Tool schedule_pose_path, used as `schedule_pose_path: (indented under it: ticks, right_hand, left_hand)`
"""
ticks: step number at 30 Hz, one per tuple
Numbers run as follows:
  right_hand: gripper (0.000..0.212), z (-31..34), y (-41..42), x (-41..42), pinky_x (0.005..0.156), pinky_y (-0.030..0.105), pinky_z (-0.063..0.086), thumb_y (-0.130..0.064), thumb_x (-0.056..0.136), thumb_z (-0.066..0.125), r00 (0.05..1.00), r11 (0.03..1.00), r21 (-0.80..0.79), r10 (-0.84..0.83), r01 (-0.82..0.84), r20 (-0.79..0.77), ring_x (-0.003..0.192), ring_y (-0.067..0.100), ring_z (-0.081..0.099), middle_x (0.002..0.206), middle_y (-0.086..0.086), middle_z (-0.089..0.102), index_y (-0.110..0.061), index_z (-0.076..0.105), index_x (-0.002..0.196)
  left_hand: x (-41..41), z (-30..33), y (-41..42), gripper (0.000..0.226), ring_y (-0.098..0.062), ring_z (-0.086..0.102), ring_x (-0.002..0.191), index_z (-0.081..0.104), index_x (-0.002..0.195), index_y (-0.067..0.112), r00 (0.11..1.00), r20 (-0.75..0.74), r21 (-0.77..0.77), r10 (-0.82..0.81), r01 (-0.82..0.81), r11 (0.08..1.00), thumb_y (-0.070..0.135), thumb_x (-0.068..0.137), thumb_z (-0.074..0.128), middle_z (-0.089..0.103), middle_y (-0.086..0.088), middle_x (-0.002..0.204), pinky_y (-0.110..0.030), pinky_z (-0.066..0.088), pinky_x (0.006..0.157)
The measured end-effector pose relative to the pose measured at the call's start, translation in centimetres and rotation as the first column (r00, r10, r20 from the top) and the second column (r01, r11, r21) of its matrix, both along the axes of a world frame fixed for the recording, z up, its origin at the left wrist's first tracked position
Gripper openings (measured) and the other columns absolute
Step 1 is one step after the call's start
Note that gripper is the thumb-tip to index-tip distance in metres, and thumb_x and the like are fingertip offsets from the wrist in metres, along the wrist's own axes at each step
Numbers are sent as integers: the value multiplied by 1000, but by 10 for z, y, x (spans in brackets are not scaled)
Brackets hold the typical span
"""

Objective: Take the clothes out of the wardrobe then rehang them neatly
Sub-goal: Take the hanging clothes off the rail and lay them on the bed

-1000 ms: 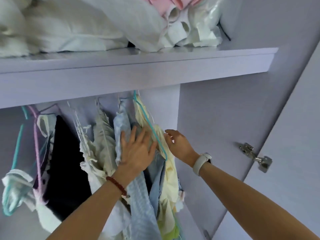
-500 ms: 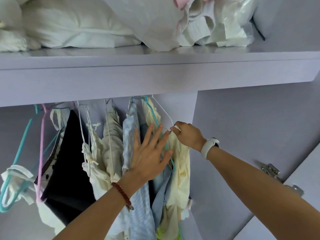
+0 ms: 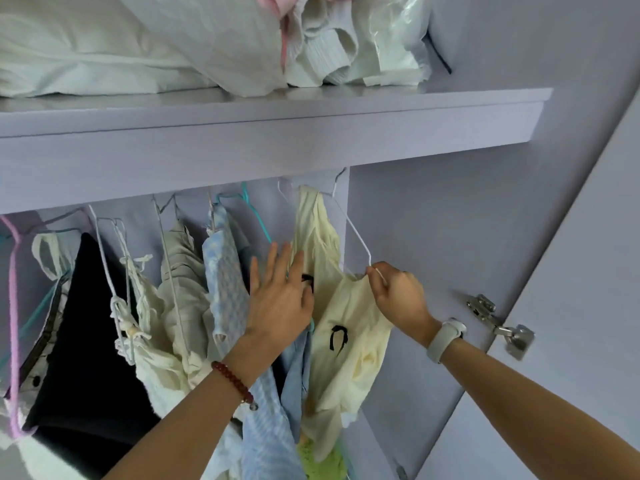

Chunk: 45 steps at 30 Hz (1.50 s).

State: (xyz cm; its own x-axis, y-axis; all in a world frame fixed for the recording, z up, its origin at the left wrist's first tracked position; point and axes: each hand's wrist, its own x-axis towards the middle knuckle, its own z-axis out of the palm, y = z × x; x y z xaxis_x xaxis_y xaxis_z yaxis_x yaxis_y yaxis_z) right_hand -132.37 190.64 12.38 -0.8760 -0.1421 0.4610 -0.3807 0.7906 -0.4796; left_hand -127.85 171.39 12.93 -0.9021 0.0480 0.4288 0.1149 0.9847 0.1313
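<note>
- Right hand (image 3: 398, 296) pinches the lower corner of a thin white wire hanger (image 3: 356, 237), fingers curled round the wire.
- That hanger carries a pale yellow top with small black bows (image 3: 343, 327), rightmost on the rail, at 3 o'clock of the row.
- Left hand (image 3: 280, 299) spread flat, fingers straight, pressing against a light blue checked garment (image 3: 225, 278) and the neighbours at its 9 o'clock.
- Further at 9 o'clock: cream garments (image 3: 173, 306), a black garment (image 3: 86, 323), a pink hanger (image 3: 14, 306).
- At 12 o'clock, the lilac wardrobe shelf (image 3: 277, 133) holds white bedding (image 3: 104, 46).

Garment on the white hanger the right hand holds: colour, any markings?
Pale cream-yellow garment with small black bow marks; head view, the only one.
</note>
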Motion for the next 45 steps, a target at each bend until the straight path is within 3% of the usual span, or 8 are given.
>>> schedule_pose_path:
  ticks: [7,10,13,17,21,26,34,45]
  right_hand:
    - [16,-45,84,116,42,23,41,-17,84,55,1000,997,78,-20,22,-20,41,25,54,46,4,56,-11,68,77]
    - [19,-58,119,170,41,16,33,-19,84,54,993,988,123,-104,97,54,34,19,42,40,0,47,-13,65,69]
    - [19,-72,160,226,42,17,28,-19,83,56,971,955,252,-196,157,138,37,20,39,41,0,47,-12,62,66]
    - [25,-89,207,309,58,25,43,-30,91,49,854,859,453,-406,236,325,65,23,60,73,-1,66,-14,65,82]
    - [32,-98,238,397,50,25,45,-32,87,46,765,747,397,-626,533,150,55,22,58,66,1,60,-12,64,70]
    - [33,-93,282,486,66,39,46,-28,90,39,512,409,413,-841,813,-174,67,27,58,78,8,60,-8,64,83]
    - [29,-78,363,591,72,36,37,-22,91,40,113,8,300,-935,954,-335,72,29,59,82,12,62,-3,62,90]
    - [36,-90,542,640,33,32,45,-24,92,34,243,166,338,-949,926,-199,50,23,57,70,8,58,-3,60,80]
  left_hand:
    - [3,-2,74,46,-23,10,143,32,141,7,938,-100,263,-332,347,900,22,99,35,28,-8,151,-44,4,115]
    - [17,-20,105,25,-27,45,125,60,106,9,867,-43,239,-496,491,838,23,97,41,61,-8,119,-51,9,112]
    - [45,-47,132,30,-33,59,73,59,77,8,726,64,241,-685,655,716,29,94,47,62,-5,73,-40,42,79]
    - [91,-85,178,24,-20,52,62,57,79,17,485,349,332,-801,736,590,32,94,47,49,8,59,-20,32,50]
    - [143,-96,245,31,-1,48,57,49,62,32,187,428,489,-884,775,401,30,93,50,53,15,58,-22,37,60]
    - [217,-82,328,26,-2,46,50,55,67,25,10,287,593,-958,784,186,29,92,53,49,11,51,-19,31,52]
    - [323,-41,479,26,-16,48,61,64,84,12,-51,-32,503,-998,862,-60,30,95,48,50,6,73,-28,35,53]
    - [373,-53,698,26,-27,54,84,67,91,13,90,-56,424,-994,904,58,30,94,48,62,-8,86,-37,41,74]
